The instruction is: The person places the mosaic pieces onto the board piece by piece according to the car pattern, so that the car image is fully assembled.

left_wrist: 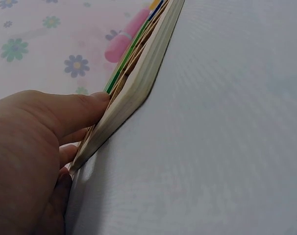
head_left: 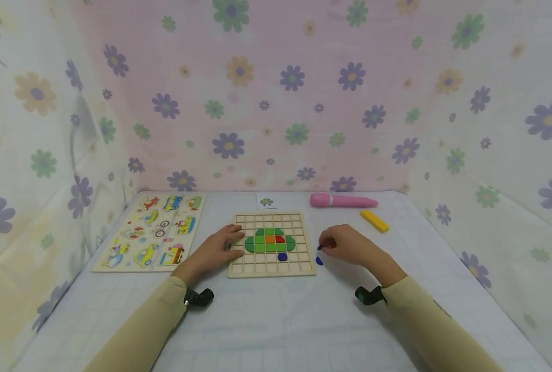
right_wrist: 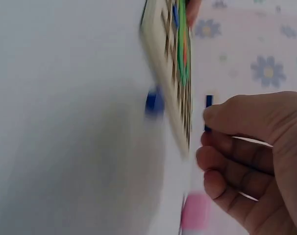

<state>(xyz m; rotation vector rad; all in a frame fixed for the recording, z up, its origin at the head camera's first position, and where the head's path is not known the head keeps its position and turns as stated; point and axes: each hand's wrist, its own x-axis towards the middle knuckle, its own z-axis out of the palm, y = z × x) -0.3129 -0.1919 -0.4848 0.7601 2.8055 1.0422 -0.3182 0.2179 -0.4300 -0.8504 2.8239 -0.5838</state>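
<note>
A wooden grid board lies on the table in the head view, with green, orange and red pieces in its cells and a blue piece below them. My left hand rests at its left edge, thumb and fingers reaching over the rim. In the left wrist view the thumb touches the rim. To the right of the board my right hand pinches a small dark blue piece between thumb and fingers. Another blue piece lies on the table just beside the board's right edge.
At the left lies a picture puzzle board with vehicles. Behind the grid board sits a small pattern card. A pink pen-shaped thing and a yellow block lie at the back right. Flowered cloth walls surround the table.
</note>
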